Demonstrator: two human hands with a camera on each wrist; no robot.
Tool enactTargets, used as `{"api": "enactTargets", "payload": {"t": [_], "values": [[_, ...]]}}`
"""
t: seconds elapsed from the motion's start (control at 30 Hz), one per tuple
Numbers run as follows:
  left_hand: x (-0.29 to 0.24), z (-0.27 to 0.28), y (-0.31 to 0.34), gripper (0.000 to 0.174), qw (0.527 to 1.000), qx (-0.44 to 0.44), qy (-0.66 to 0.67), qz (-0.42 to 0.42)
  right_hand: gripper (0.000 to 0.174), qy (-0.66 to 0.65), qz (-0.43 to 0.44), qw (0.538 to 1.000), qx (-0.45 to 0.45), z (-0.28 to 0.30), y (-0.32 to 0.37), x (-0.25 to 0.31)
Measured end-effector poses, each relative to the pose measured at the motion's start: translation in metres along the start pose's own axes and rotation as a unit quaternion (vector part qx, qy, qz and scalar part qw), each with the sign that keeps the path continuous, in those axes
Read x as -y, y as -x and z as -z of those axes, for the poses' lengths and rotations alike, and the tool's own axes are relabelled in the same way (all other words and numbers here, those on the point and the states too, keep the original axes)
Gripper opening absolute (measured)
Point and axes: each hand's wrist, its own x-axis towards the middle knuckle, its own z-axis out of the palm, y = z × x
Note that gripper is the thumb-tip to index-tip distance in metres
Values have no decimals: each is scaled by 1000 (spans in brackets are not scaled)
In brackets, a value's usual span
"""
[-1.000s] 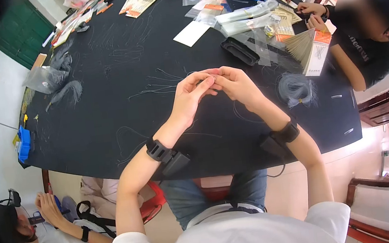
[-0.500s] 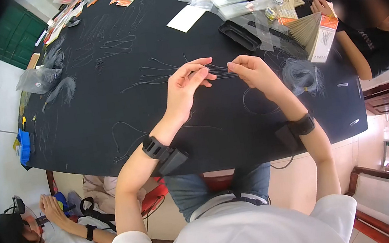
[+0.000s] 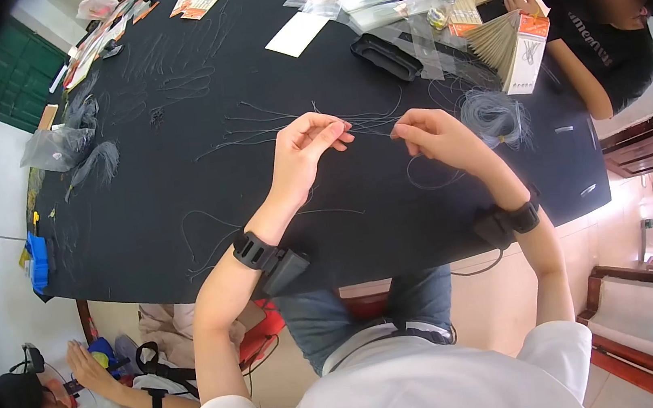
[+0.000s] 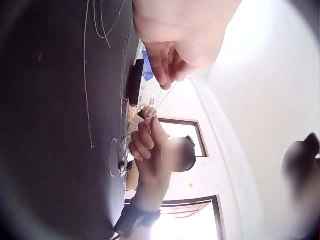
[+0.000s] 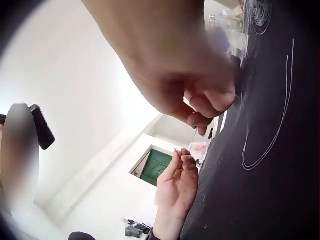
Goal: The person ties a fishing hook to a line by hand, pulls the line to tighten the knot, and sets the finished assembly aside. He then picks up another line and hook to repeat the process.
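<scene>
Both hands were up over the middle of the black tabletop [image 3: 168,174], a little toward its near edge. The left hand [image 3: 302,160] pinched a fine thread [image 4: 159,99] at its fingertips, and the right hand [image 3: 439,139] nipped the other end. The thread ran short between them, clear of the surface. Loose strands [image 3: 268,125] lay just beyond, and a grey coil [image 3: 493,117] sat near the right edge.
</scene>
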Motion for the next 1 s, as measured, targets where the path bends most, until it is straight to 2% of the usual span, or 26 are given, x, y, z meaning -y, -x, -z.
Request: {"api": "enactTargets", "payload": {"t": [0.13, 0.3, 0.4, 0.6, 0.63, 0.67, 0.73, 0.77, 0.87, 1.0], "values": [[2, -3, 2, 11, 1000, 28, -9, 9, 25, 35, 71, 997, 11, -13, -2, 1], [1, -4, 3, 11, 998, 55, -28, 19, 22, 22, 59, 998, 26, -19, -14, 14], [0, -6, 2, 11, 998, 58, -31, 21, 23, -53, 58, 997, 28, -8, -12, 7], [3, -5, 3, 12, 997, 67, -29, 32, 32, 19, 115, 992, -53, -9, 5, 7], [4, -5, 3, 12, 997, 66, -24, 37, 41, 70, 108, 991, -34, -12, 12, 14], [5, -5, 3, 12, 997, 66, -20, 42, 41, 128, 142, 981, -35, -17, 14, 15], [4, -6, 4, 12, 996, 70, -17, 48, 39, 175, 165, 970, -31, -28, 10, 12], [4, -6, 4, 12, 996, 74, -16, 51, 27, 206, 160, 965, -34, -32, 7, 12], [2, -5, 4, 11, 996, 67, -20, 52, 18, 152, 162, 973, -56, -35, 1, 8], [5, -4, 4, 11, 995, 73, -29, 57, 19, 74, 133, 985, -84, -23, 7, 13]]}}
